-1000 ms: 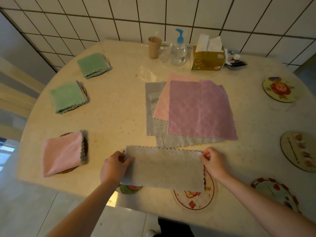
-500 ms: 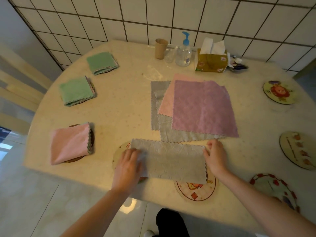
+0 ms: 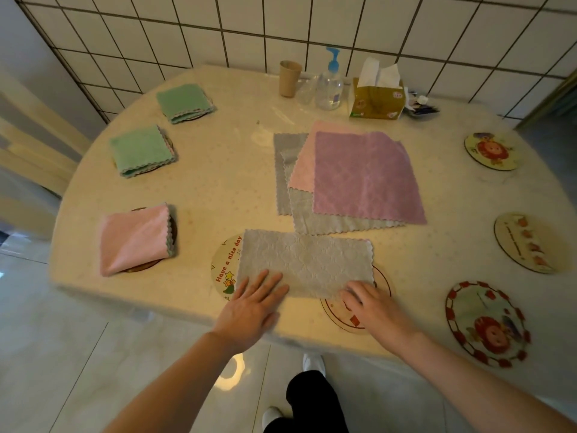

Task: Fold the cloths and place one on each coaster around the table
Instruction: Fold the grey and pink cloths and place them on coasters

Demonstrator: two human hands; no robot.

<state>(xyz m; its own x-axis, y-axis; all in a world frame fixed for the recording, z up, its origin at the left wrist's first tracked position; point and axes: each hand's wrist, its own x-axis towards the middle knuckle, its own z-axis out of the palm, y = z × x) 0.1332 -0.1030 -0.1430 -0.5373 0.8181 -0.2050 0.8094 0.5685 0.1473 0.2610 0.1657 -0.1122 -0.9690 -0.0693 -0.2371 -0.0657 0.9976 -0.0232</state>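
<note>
Grey cloth, folded to a long strip, lies at the near edge of the surface, overlapping two coasters. Left hand flat, fingers spread on its near-left corner. Right hand presses the near-right corner. Unfolded cloths stacked just behind.

— Where is the surface open?

— A bare strip runs between my three folded cloths on the left and the flat cloth pile at centre. On the right, four coasters lie uncovered.

— What blocks me?

— A cup, pump bottle and tissue box line the far wall.
</note>
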